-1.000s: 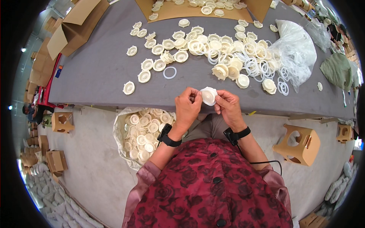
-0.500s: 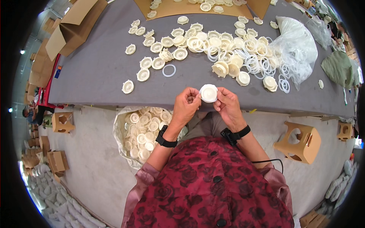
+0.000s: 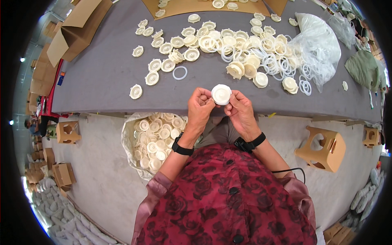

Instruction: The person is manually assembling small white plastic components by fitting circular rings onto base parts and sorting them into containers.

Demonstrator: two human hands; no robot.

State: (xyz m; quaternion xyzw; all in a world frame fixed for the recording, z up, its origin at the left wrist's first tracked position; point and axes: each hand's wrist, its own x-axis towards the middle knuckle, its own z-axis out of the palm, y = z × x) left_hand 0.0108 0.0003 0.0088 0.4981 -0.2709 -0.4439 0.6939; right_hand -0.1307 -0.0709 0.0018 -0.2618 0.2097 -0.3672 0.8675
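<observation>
Between my two hands, over the table's front edge, is a round white plastic cap with its face turned up. My left hand pinches its left rim, and my right hand grips the right rim with thumb and fingers. Whether a ring sits on the cap is too fine to make out. Beyond my hands lies a spread of cream-coloured caps, several of them piled up to the right. Translucent sealing rings are mixed into that pile, and a single ring lies apart on the table.
A grey-covered table spans the view. At its right a clear plastic bag slumps beside the rings. An open cardboard box holding caps stands at the back. Below the edge, left, is a sack of caps; a tan stool stands right.
Both hands have shifted slightly up and left with the cap still between them. The view itself has moved a little; the caps and rings on the table lie as before.
</observation>
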